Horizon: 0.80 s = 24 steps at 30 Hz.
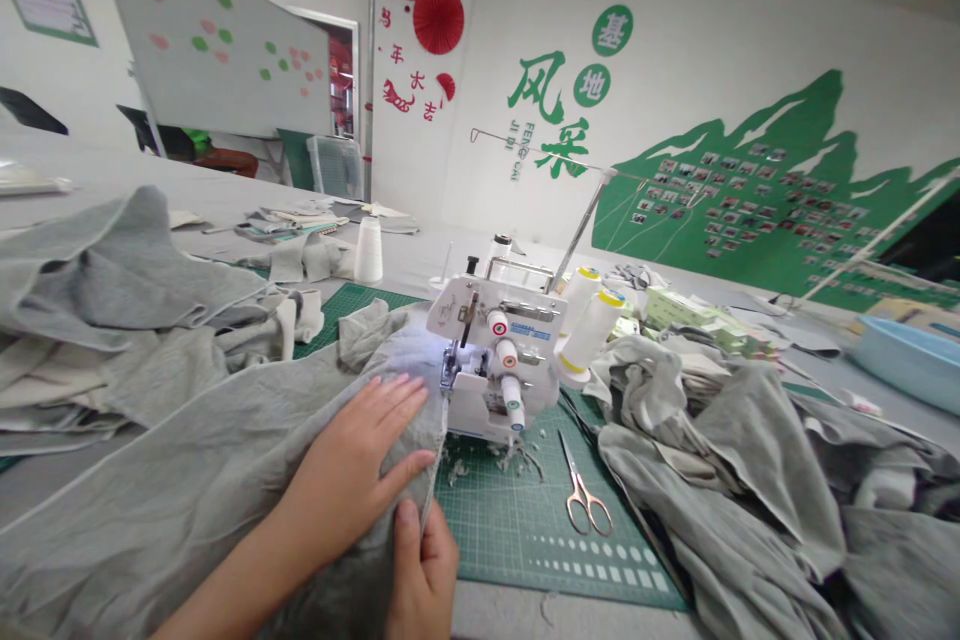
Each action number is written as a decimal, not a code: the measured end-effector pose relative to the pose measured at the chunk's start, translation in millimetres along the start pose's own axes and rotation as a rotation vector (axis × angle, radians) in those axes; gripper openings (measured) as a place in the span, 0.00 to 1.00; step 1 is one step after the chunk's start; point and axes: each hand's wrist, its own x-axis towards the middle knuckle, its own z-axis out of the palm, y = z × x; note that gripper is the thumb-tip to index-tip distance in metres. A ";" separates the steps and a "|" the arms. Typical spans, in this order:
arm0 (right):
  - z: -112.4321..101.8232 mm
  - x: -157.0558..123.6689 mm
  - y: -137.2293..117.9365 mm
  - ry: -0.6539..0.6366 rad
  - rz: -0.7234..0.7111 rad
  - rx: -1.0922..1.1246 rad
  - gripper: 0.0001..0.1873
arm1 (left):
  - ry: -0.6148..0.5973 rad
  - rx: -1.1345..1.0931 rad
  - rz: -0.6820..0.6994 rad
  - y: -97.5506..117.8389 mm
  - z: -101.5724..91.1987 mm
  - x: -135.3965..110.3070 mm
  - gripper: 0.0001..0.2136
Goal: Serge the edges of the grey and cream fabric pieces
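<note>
Grey fabric lies under the lit needle area of a white overlock sewing machine, its edge running toward me. My left hand rests flat on the fabric just before the presser foot, fingers stretched out and thumb near the edge. Lower down, my right hand pinches the fabric's edge between thumb and fingers. A stitched seam shows along that edge. Lint and thread scraps lie at the machine's base.
Scissors lie on the green cutting mat right of the machine. Grey cloth heaps are at right, with more fabric at left. A thread cone stands behind. A blue basin sits far right.
</note>
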 end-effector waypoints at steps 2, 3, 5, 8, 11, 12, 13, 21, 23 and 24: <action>0.1 -0.6 -0.4 0.018 0.002 -0.011 0.24 | -0.008 -0.012 -0.008 -2.0 -0.2 3.0 0.24; 0.3 -0.8 -0.6 0.017 0.003 -0.011 0.24 | -0.011 -0.019 -0.012 -3.0 -0.3 4.1 0.24; 0.2 -1.1 -0.6 -0.001 0.013 -0.002 0.23 | -0.019 -0.033 -0.021 -4.5 -0.5 5.9 0.24; -1.7 -0.8 2.5 -0.046 0.028 0.013 0.23 | -0.029 -0.043 -0.025 -5.5 -0.5 7.6 0.24; -5.4 -0.3 8.8 -0.088 0.031 0.002 0.23 | -0.035 -0.045 -0.031 -6.2 0.0 9.0 0.24; -6.5 -0.1 11.0 -0.099 0.033 -0.004 0.23 | -0.038 -0.046 -0.032 -6.6 0.3 9.6 0.24; -7.5 0.1 13.0 -0.109 0.036 -0.007 0.23 | -0.041 -0.047 -0.034 -7.2 0.5 10.4 0.24; -9.8 2.5 15.3 -0.128 0.009 -0.058 0.24 | -0.076 -0.075 -0.035 -12.7 -2.2 21.7 0.22; -10.0 2.7 14.8 -0.112 0.004 -0.078 0.23 | -0.081 -0.079 -0.041 -13.4 -3.1 24.9 0.21; -10.1 2.7 14.7 -0.108 0.005 -0.083 0.23 | -0.083 -0.078 -0.041 -13.9 -3.4 26.4 0.21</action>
